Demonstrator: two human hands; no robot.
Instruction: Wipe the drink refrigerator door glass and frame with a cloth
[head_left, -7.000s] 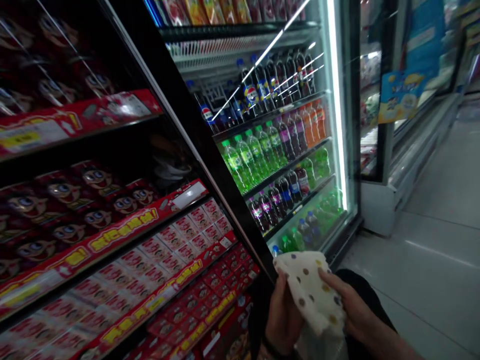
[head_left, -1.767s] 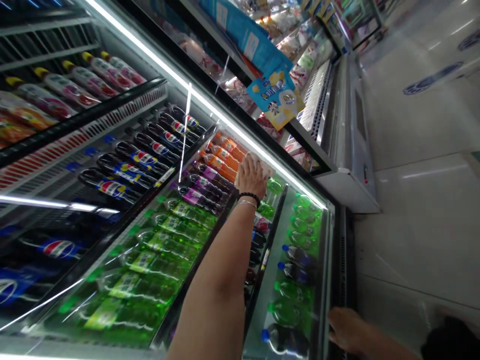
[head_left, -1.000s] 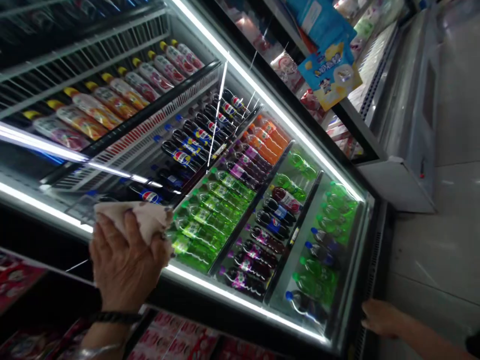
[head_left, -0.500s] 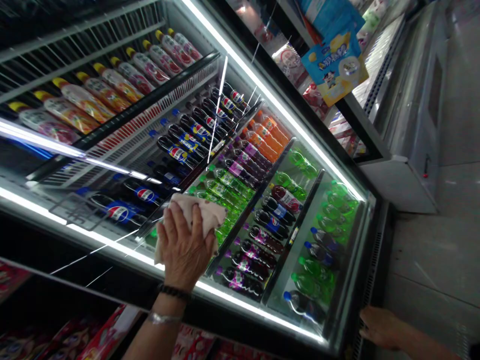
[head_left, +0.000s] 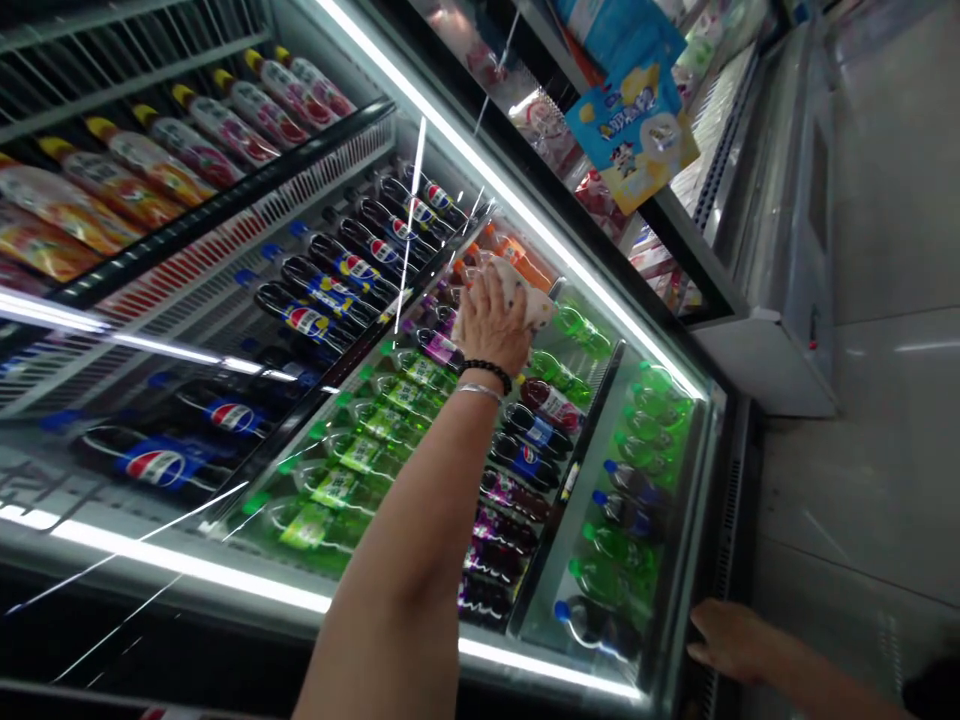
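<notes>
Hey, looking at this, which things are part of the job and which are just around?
Part of the job: left hand, spotted cloth, fridge door, right hand.

Just around: Pepsi bottles, green bottles, blue sign.

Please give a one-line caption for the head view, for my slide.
Left hand pressing a dotted cloth on a drinks cooler's glass door, right hand at its edge.
</notes>
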